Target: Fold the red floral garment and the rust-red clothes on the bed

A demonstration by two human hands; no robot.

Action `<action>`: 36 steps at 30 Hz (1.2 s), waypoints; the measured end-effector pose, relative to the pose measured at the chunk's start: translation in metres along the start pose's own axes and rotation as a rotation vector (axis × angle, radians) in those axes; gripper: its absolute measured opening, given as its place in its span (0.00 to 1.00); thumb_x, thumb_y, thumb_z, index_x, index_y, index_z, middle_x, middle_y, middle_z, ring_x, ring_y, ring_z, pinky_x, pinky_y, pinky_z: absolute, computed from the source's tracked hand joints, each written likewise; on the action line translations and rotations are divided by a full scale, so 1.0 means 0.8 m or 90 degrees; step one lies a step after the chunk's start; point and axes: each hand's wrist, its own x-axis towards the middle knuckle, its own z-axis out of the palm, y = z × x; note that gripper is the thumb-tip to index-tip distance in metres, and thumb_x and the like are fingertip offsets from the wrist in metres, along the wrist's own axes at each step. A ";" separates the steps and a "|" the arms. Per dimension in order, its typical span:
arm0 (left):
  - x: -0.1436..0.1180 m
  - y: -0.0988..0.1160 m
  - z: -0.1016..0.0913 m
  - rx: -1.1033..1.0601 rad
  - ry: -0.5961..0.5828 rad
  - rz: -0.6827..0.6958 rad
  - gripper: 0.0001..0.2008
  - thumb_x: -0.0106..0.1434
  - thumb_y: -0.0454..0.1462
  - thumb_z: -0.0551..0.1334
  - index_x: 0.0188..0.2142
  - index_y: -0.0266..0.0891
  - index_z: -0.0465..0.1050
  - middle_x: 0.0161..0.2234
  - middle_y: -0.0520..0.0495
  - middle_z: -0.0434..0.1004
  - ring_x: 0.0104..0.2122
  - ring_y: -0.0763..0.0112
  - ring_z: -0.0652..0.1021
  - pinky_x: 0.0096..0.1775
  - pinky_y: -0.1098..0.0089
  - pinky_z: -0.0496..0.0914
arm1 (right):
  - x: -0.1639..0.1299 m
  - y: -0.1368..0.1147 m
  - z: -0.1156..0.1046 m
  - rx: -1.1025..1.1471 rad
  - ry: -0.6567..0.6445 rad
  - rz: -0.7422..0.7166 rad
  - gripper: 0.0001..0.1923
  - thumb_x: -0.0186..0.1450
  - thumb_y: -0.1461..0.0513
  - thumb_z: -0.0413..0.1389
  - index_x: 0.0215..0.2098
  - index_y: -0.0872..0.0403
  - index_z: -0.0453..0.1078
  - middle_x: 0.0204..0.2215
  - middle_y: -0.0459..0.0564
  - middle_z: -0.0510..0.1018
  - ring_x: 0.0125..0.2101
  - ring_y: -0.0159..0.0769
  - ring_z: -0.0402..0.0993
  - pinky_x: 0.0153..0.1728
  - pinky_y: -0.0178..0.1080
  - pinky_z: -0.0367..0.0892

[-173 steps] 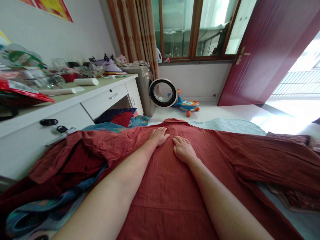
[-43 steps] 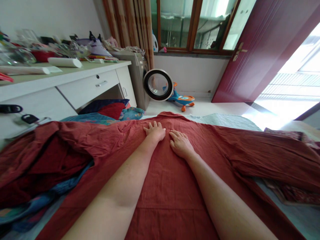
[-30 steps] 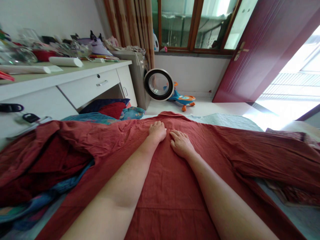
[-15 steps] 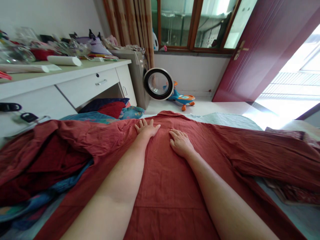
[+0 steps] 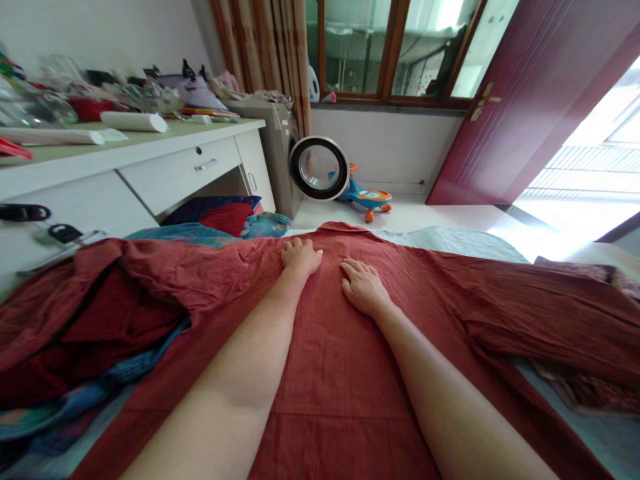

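Pressing flat on the red cloth [image 5: 330,373] with both palms down, neither gripping; left hand [image 5: 300,257] laid with fingers loosely curled, knuckles raised a little, right hand [image 5: 363,288] spread open with fingers straight, just beside the left and apart from it by a narrow strip of fabric. Spread beneath both forearms and well past either hand, with its collar edge [image 5: 345,229] just beyond the fingertips. Bunched into dark folds far out from the left hand, over blue patterned bedding [image 5: 75,400]. Stretched away from the right hand as a long wrinkled sleeve [image 5: 540,300]. Stood well beyond the left hand: white desk [image 5: 165,173], cluttered on top; farther off, washing machine [image 5: 280,160] with its round door [image 5: 319,168] swung open, toy car [image 5: 367,198] on the floor next to it
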 end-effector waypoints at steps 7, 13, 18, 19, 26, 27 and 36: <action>0.012 -0.017 0.000 -0.022 -0.033 -0.099 0.36 0.61 0.59 0.51 0.61 0.42 0.64 0.65 0.33 0.57 0.62 0.36 0.60 0.58 0.46 0.58 | 0.001 -0.001 -0.001 -0.002 -0.009 0.003 0.25 0.68 0.60 0.44 0.63 0.55 0.62 0.64 0.52 0.63 0.62 0.40 0.56 0.62 0.44 0.48; 0.018 -0.029 0.010 -0.050 -0.063 -0.071 0.41 0.60 0.62 0.48 0.67 0.44 0.55 0.69 0.36 0.49 0.66 0.34 0.50 0.61 0.43 0.50 | 0.001 0.000 -0.001 -0.003 -0.012 0.005 0.25 0.68 0.60 0.44 0.63 0.54 0.62 0.64 0.52 0.63 0.62 0.40 0.56 0.62 0.45 0.48; 0.017 -0.032 0.006 -0.026 0.035 -0.067 0.33 0.63 0.56 0.51 0.58 0.39 0.68 0.60 0.32 0.65 0.59 0.40 0.65 0.55 0.48 0.62 | 0.001 0.000 0.000 -0.004 -0.007 0.001 0.26 0.68 0.60 0.44 0.63 0.55 0.62 0.64 0.52 0.64 0.62 0.40 0.57 0.62 0.44 0.48; 0.017 -0.032 0.005 -0.023 0.052 -0.077 0.32 0.63 0.55 0.51 0.57 0.37 0.69 0.59 0.32 0.66 0.57 0.41 0.67 0.54 0.50 0.64 | 0.001 0.000 0.000 -0.004 -0.007 0.002 0.26 0.68 0.60 0.44 0.63 0.54 0.62 0.64 0.52 0.63 0.62 0.40 0.56 0.62 0.44 0.48; 0.017 -0.032 0.004 0.001 0.044 -0.074 0.31 0.63 0.53 0.54 0.57 0.35 0.69 0.57 0.29 0.68 0.56 0.45 0.69 0.54 0.51 0.63 | 0.001 0.001 0.000 0.000 -0.010 -0.002 0.26 0.68 0.60 0.45 0.63 0.54 0.61 0.64 0.52 0.63 0.63 0.40 0.56 0.62 0.45 0.48; 0.018 -0.033 0.004 0.000 0.040 -0.071 0.31 0.63 0.53 0.53 0.56 0.35 0.69 0.57 0.29 0.67 0.56 0.45 0.69 0.55 0.51 0.62 | 0.001 0.001 0.000 0.001 -0.008 -0.002 0.26 0.68 0.60 0.45 0.63 0.54 0.61 0.64 0.52 0.63 0.63 0.40 0.56 0.62 0.45 0.48; 0.026 -0.044 0.011 -0.030 0.018 -0.061 0.34 0.62 0.56 0.51 0.61 0.40 0.64 0.61 0.30 0.61 0.61 0.44 0.63 0.60 0.51 0.56 | 0.000 0.001 0.001 0.000 -0.004 0.003 0.26 0.68 0.60 0.45 0.63 0.54 0.62 0.64 0.52 0.63 0.62 0.41 0.57 0.62 0.45 0.49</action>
